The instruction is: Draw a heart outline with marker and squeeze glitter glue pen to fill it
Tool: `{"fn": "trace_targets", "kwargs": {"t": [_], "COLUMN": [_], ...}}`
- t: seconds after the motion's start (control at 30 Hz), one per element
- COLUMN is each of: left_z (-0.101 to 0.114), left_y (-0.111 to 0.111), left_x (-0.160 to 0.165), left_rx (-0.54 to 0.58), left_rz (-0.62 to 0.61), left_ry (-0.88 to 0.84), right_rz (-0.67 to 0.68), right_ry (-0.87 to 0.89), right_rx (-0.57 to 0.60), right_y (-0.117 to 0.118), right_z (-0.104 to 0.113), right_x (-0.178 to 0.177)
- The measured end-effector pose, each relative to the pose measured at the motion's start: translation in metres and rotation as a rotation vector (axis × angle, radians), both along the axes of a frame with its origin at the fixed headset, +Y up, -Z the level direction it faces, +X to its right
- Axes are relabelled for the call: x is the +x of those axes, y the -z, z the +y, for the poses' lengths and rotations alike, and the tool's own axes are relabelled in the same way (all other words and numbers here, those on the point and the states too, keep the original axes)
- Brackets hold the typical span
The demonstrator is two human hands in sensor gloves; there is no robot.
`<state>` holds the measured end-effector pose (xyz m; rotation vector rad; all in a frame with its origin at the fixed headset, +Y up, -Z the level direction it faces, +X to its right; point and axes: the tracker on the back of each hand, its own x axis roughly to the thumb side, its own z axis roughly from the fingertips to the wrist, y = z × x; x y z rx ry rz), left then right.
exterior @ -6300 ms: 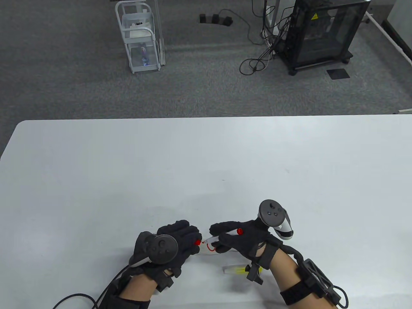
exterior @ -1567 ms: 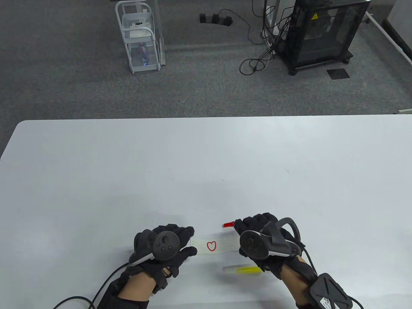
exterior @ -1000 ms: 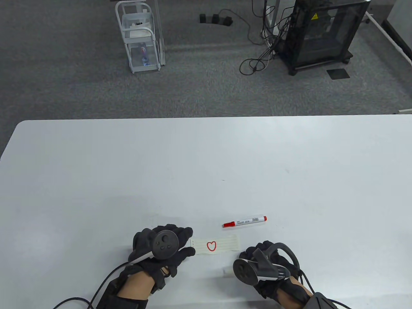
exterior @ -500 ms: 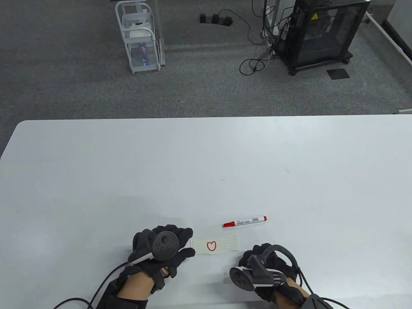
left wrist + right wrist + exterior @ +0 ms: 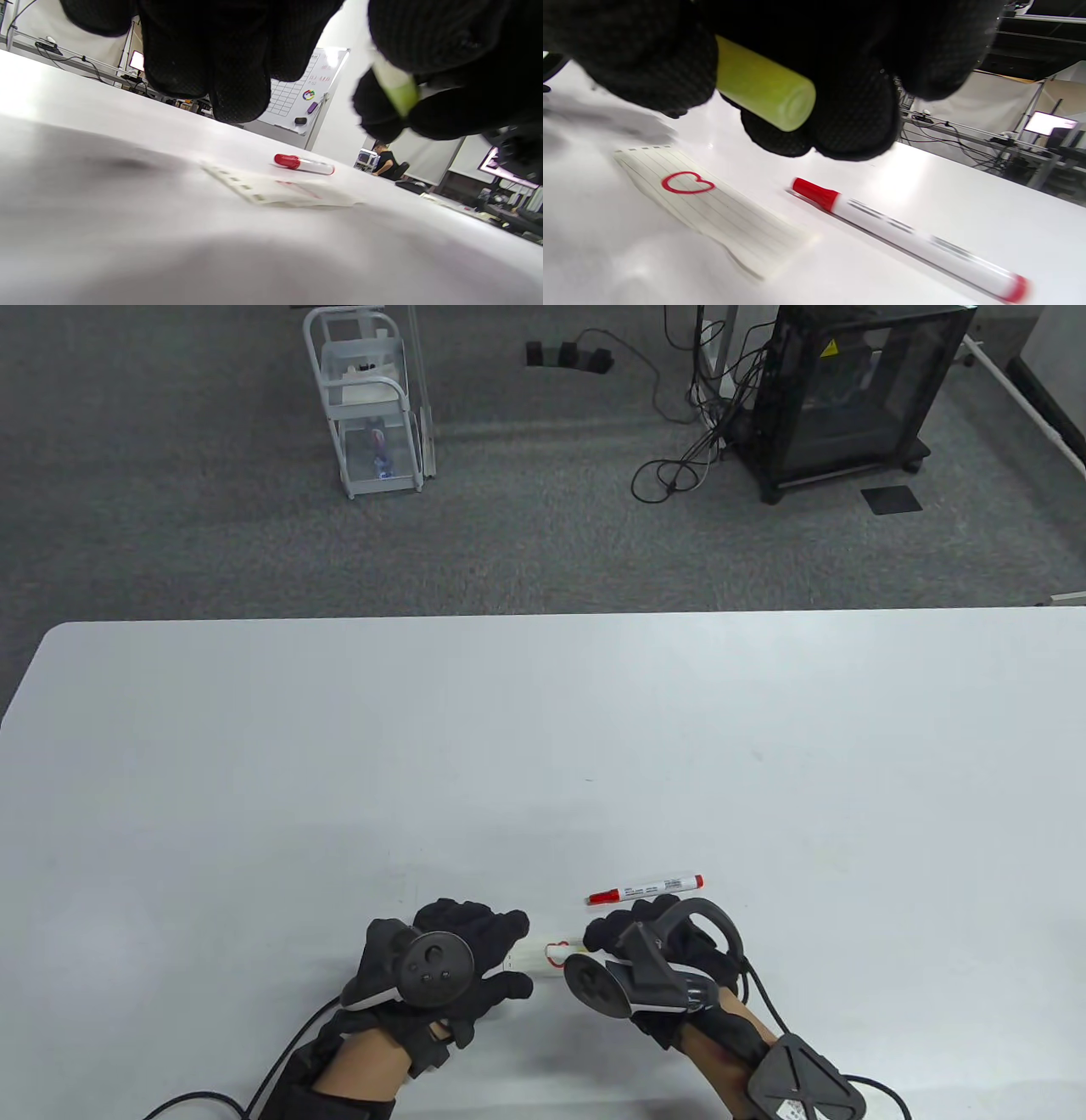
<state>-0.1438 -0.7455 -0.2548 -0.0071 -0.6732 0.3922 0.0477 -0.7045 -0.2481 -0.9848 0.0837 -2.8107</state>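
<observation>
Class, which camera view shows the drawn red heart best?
The right wrist view: the heart lies unobstructed on the paper. The table view shows only a sliver between the hands; the left wrist view shows a faint red streak.

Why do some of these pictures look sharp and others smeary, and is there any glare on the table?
Table view: evenly lit and sharp, with soft shadows under the hands. Left wrist view: the near table is a blurred grey smear, and the paper slip is soft. Right wrist view: the red marker is streaked, the heart outline reads clearly, and a bright glare patch sits beyond the marker.
</observation>
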Motion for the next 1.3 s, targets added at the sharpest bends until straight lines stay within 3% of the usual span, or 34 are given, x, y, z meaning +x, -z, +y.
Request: {"fn": "trace_targets", "kwargs": {"t": [0.3, 0.6, 0.8, 0.9, 1.0, 1.03, 1.13, 1.3], "left_z": [-0.002, 0.001, 0.006, 0.005, 0.002, 0.001, -0.007, -0.004], "left_y": [0.000, 0.005, 0.004, 0.003, 0.006, 0.007, 0.013, 0.012], "left_x": [0.008, -0.003, -0.008, -0.006, -0.008, -0.008, -0.007, -0.011], "left_rx": [0.021, 0.006, 0.052, 0.063, 0.016, -0.008, -0.154, -0.093], "left_rz": [0.024, 0.047, 0.069, 0.067, 0.045, 0.045, -0.005, 0.045], "left_ry": [0.005, -0.062, -0.106, -0.123, -0.158, -0.166, -0.149, -0.200], "right_rz": [0.074, 0.145, -0.166, -0.262, -0.290, -0.287, -0.233, -0.328], "right_ry": [0.081, 0.213, 0.463, 0.702, 0.946, 0.963, 0.917, 0.929], "right_rx": [0.045, 0.327, 0.004, -0.365, -0.512, -0.541, -0.459, -0.515], "right_y": [-0.004, -0.020, 0.001, 0.013, 0.021, 0.022, 0.022, 0.020], "right_z": [-0.009, -0.005, 0.004, -0.010, -0.020, -0.022, -0.019, -0.018], "right_x": [-0.010, -0.006, 0.026, 0.037, 0.047, 0.048, 0.050, 0.058]}}
